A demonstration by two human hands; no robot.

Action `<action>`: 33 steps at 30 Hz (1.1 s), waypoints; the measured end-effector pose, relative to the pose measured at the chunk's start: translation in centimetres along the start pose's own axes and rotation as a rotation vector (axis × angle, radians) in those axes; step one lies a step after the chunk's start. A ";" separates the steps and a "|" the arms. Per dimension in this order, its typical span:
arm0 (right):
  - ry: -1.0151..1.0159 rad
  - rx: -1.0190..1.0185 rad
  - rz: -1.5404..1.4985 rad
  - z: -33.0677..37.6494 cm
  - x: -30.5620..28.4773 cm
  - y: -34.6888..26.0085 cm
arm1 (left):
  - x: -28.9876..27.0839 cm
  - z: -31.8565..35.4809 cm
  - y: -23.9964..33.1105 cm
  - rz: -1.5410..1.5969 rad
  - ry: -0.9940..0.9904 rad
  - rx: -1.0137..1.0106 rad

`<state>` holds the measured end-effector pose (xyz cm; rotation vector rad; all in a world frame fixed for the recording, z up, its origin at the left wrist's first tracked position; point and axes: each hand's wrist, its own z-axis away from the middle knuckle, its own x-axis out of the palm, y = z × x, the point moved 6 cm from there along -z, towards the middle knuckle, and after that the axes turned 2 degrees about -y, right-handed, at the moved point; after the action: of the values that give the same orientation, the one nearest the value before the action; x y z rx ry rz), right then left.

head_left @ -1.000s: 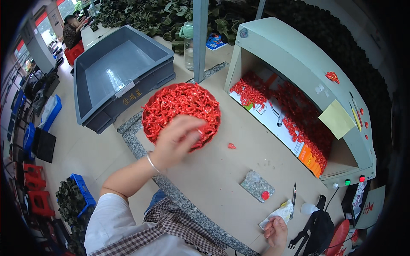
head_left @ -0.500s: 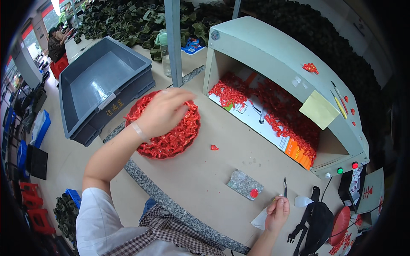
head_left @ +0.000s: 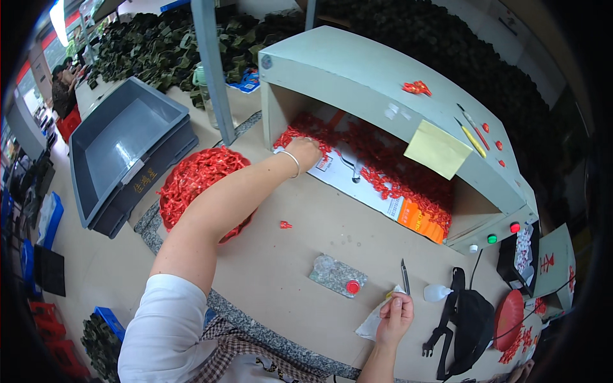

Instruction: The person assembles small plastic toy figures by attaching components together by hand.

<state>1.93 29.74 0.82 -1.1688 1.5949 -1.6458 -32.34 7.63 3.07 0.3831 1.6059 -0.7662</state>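
The big grey box [head_left: 383, 83] fills the upper middle, shading small red bits [head_left: 383, 172]. Your left hand [head_left: 305, 152] reaches inside, fingers curled on those bits to grab some. At the bottom, your right hand [head_left: 396, 313] pinches tweezers [head_left: 405, 276], kept ready.

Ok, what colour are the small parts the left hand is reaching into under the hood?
Red. The small parts around the left hand show clearly in the head view.
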 end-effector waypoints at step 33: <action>0.081 0.022 0.016 -0.5 -0.8 0.2 | -0.5 -4.8 7.9 0.933 0.324 -0.202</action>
<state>1.79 30.62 0.56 -1.0881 1.6265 -1.7159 -30.81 16.65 1.61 1.0435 1.5416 0.1776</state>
